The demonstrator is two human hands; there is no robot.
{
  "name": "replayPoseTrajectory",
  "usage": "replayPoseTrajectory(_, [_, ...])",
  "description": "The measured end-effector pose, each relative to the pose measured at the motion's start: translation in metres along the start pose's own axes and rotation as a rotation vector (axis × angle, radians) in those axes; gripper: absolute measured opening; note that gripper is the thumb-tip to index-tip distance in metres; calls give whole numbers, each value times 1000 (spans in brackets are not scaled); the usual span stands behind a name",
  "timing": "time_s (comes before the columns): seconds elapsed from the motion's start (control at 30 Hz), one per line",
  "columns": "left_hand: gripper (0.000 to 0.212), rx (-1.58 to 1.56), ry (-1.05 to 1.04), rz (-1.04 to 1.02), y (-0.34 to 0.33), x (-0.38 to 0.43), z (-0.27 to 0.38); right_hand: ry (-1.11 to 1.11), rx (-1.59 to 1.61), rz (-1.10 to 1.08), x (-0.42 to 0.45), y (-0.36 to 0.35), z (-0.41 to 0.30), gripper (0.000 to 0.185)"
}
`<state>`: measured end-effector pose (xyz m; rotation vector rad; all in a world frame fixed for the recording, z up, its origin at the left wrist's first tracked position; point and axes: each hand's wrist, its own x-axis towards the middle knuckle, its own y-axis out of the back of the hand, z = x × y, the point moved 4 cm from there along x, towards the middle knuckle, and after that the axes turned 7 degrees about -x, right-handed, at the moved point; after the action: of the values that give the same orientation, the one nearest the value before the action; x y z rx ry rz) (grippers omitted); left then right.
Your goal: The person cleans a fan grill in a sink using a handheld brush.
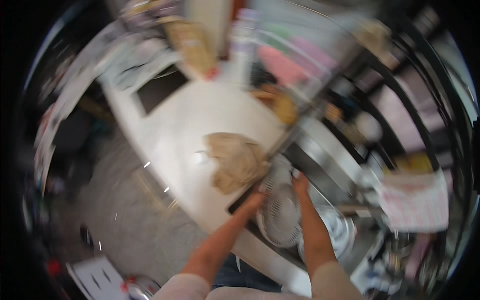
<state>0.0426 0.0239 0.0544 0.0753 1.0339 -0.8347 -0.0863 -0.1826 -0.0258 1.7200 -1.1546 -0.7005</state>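
Observation:
My left hand [259,195] and my right hand [300,182] grip opposite sides of a pale, round slotted basket [281,217], like a colander, over a steel sink [296,152]. Blur hides my fingertips and the exact shape of the basket's far end. A crumpled brown paper or cloth [238,161] lies on the white counter [157,142] left of the sink, with a small white round thing [200,157] beside it. Partly behind my right forearm is a clear bowl or plastic-wrapped bundle [335,232].
Pink cloths or sponges [281,62], a white bottle [242,48] and a yellow-brown packet [193,43] stand at the counter's back. Dark rack bars [397,101] curve along the right. A pink-and-white towel [416,202] hangs there. Grey floor [123,202] lies left of the counter.

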Motion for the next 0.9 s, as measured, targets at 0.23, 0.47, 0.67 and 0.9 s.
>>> replayPoseTrajectory(0.23, [68,-38,-240,-139,-7,28,-20,356,82,-324,-120,70,-90,42])
replayPoseTrajectory(0.47, [58,360,-557,-40,-21,37,-18,458,-122,-4,-29,57,-56,44])
replayPoseTrajectory(0.67, [49,365,-354,-5,16,64,-31,78,-353,-185,-39,20,90,40])
replayPoseTrajectory(0.9, [49,227,-299,167,9,25,-6,1,-451,-509,-123,75,78,46])
